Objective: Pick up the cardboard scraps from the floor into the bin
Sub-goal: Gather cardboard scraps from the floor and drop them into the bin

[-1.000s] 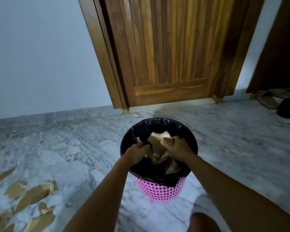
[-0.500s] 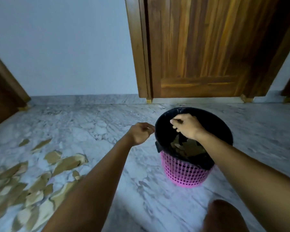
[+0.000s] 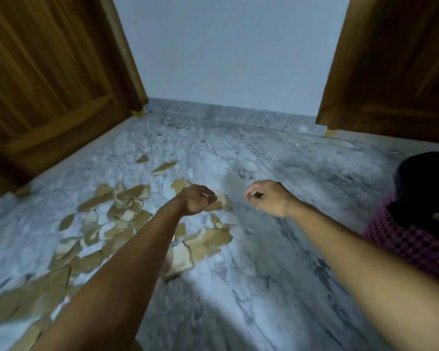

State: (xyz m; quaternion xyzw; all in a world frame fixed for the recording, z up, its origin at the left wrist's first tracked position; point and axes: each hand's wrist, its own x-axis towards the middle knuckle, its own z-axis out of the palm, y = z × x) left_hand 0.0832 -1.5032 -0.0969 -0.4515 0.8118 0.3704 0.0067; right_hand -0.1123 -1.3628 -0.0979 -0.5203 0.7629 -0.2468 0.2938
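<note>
Several torn brown cardboard scraps (image 3: pixel 127 224) lie scattered over the marble floor, from the centre to the lower left. My left hand (image 3: pixel 198 200) hovers above the right side of the heap, fingers curled into a loose fist, holding nothing. My right hand (image 3: pixel 269 198) hangs beside it over bare floor, fingers also curled and empty. The pink mesh bin (image 3: pixel 415 244) with a black liner (image 3: pixel 425 178) stands at the right edge, partly cut off by the frame.
A wooden door (image 3: pixel 49 84) fills the left side and another wooden door (image 3: pixel 395 72) the upper right. A pale wall (image 3: pixel 233 51) stands between them. Bare marble floor (image 3: pixel 276 274) lies between the scraps and the bin.
My view has swung left from the bin to the scrap heap. Both hands have left the bin, empty, and now hang over the floor by the scraps.
</note>
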